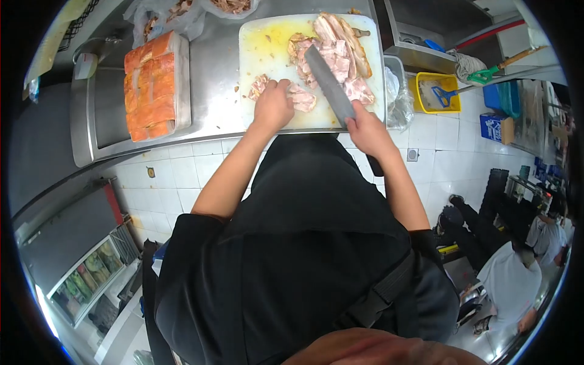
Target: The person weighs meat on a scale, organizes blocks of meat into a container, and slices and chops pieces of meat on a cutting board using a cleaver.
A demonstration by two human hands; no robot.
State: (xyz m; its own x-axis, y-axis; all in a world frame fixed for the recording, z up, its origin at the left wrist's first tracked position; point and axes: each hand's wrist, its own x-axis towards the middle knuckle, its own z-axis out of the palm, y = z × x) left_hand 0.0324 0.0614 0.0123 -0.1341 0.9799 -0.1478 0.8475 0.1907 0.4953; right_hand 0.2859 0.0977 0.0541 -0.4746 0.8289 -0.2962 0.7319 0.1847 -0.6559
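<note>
My right hand (368, 131) grips the dark handle of a large knife (330, 85), whose long blade slants up and left over the white cutting board (258, 45). Beneath and beside the blade lie pieces of cooked meat (336, 58), some chopped small, with longer fatty slices at the right. My left hand (274, 104) rests low on the board, its fingers curled onto a smaller pile of chopped meat (301, 98). The undersides of those fingers are hidden. Yellowish juice stains the board's upper left.
Left of the board, a tray (182, 79) of orange-brown roasted slabs (150, 85) stands on the steel counter (213, 73). Plastic bags of meat (167, 15) lie behind. Right of the counter are a clear plastic bag (398, 100) and a yellow bin (435, 93). Other people (511, 280) are at lower right.
</note>
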